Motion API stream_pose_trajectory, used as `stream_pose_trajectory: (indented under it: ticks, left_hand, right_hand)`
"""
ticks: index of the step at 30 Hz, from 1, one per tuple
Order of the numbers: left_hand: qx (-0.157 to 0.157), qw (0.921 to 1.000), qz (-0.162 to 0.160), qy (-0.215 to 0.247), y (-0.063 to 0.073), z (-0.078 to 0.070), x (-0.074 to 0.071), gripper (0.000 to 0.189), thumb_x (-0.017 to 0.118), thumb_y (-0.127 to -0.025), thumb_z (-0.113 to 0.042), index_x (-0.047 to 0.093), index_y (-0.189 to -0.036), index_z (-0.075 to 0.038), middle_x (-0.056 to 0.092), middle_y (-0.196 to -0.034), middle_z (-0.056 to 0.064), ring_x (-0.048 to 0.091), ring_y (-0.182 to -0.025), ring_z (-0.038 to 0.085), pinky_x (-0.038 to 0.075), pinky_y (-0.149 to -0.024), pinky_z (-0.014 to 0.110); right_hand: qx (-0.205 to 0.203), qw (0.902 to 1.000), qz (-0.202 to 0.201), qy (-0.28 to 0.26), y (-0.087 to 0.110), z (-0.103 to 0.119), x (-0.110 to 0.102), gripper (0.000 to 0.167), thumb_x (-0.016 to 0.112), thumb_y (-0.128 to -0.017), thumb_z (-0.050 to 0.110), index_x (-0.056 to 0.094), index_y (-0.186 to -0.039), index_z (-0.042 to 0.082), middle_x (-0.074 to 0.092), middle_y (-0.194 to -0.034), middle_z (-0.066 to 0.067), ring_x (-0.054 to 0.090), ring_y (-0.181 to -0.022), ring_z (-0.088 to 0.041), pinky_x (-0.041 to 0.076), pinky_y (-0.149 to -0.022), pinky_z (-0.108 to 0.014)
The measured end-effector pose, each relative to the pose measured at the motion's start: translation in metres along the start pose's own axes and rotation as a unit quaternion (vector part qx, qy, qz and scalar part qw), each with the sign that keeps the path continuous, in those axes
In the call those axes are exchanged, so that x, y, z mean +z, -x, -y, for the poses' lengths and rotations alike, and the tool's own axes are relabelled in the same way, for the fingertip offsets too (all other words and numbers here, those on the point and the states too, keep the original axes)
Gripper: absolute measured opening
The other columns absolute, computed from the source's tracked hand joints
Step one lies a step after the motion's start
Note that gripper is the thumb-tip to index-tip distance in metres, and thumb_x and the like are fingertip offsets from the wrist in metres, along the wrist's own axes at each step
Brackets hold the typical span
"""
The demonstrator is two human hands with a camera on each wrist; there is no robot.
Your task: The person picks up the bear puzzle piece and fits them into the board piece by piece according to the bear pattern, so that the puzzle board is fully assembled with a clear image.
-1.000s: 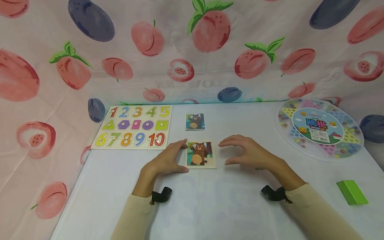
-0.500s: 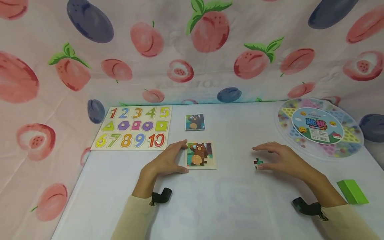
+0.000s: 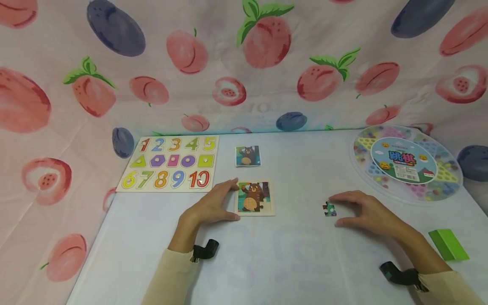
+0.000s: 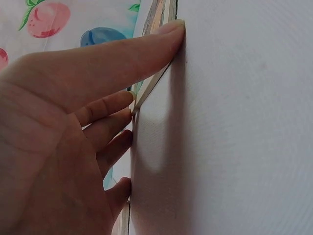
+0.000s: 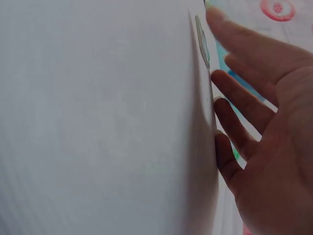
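A small wooden jigsaw puzzle [image 3: 253,197] with a brown bear picture lies flat on the table, with a bare gap at its lower right. My left hand [image 3: 207,203] holds its left side, the thumb at the near corner and the forefinger at the far one; the left wrist view shows the thumb tip [image 4: 173,36] against the board's edge. Farther right lies a loose puzzle piece [image 3: 330,209], green and brown. My right hand [image 3: 370,212] rests beside it, thumb and forefinger spread apart around its right side, not pinching it.
A bear picture card [image 3: 248,156] lies beyond the puzzle. A number and shape board [image 3: 167,163] is at the back left. A round Chinese checkers set [image 3: 406,163] stands at the back right, and a green block [image 3: 448,245] at the right. A fruit-print cloth [image 3: 267,84] hangs behind.
My right hand has moved from beside the bear puzzle rightward to the loose piece, which its hand and wrist hid earlier. The left hand has stayed at the puzzle.
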State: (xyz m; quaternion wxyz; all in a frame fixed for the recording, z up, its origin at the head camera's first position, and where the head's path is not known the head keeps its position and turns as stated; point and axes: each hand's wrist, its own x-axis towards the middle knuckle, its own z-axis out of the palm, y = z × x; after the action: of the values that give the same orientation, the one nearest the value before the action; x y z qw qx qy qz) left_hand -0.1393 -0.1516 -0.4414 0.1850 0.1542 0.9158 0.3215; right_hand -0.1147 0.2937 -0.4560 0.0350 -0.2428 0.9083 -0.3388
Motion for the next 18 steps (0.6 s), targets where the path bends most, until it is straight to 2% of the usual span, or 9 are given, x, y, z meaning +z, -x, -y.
stream_pose_trajectory:
  ticks: [4, 9, 13, 18]
  left_hand:
    - [0.006, 1.0000, -0.003, 0.001, 0.0005, -0.0002, 0.0005, 0.087, 0.091, -0.075, -0.025, 0.047, -0.149, -0.015, 0.031, -0.170, -0.003, 0.024, -0.160, 0.024, 0.024, -0.131, 0.049]
    - [0.007, 1.0000, -0.003, 0.000, 0.0016, -0.0011, 0.0002, 0.084, 0.091, -0.075, -0.025, 0.049, -0.147, -0.014, 0.030, -0.170, -0.003, 0.024, -0.160, 0.024, 0.024, -0.131, 0.049]
    - [0.010, 0.9999, -0.003, -0.002, 0.0017, -0.0010, 0.0002, 0.084, 0.091, -0.075, -0.025, 0.049, -0.147, -0.013, 0.030, -0.170, -0.002, 0.024, -0.160, 0.025, 0.024, -0.131, 0.049]
    - [0.010, 0.9999, -0.003, -0.001, 0.0016, -0.0012, 0.0000, 0.085, 0.091, -0.075, -0.024, 0.049, -0.148, -0.013, 0.031, -0.170, -0.002, 0.024, -0.160, 0.025, 0.025, -0.131, 0.049]
  right_hand:
    - [-0.004, 1.0000, -0.005, 0.006, -0.0019, -0.0016, 0.0043, 0.056, 0.090, -0.076, 0.031, 0.071, -0.127, 0.022, 0.072, -0.128, 0.000, 0.044, -0.118, 0.019, 0.032, -0.097, 0.000]
    - [0.031, 0.9994, 0.005, 0.013, -0.0040, -0.0002, 0.0055, 0.052, 0.088, -0.077, 0.034, 0.073, -0.127, 0.026, 0.074, -0.126, 0.003, 0.048, -0.109, 0.015, 0.041, -0.090, -0.009]
    - [0.055, 0.9984, 0.011, 0.014, -0.0048, 0.0026, 0.0049, 0.046, 0.087, -0.078, 0.035, 0.076, -0.122, 0.029, 0.076, -0.115, 0.006, 0.052, -0.100, 0.008, 0.046, -0.081, -0.015]
    - [0.055, 0.9984, 0.013, 0.009, -0.0051, 0.0040, 0.0056, 0.040, 0.088, -0.078, 0.033, 0.079, -0.116, 0.028, 0.076, -0.103, 0.010, 0.057, -0.091, 0.001, 0.047, -0.072, -0.019]
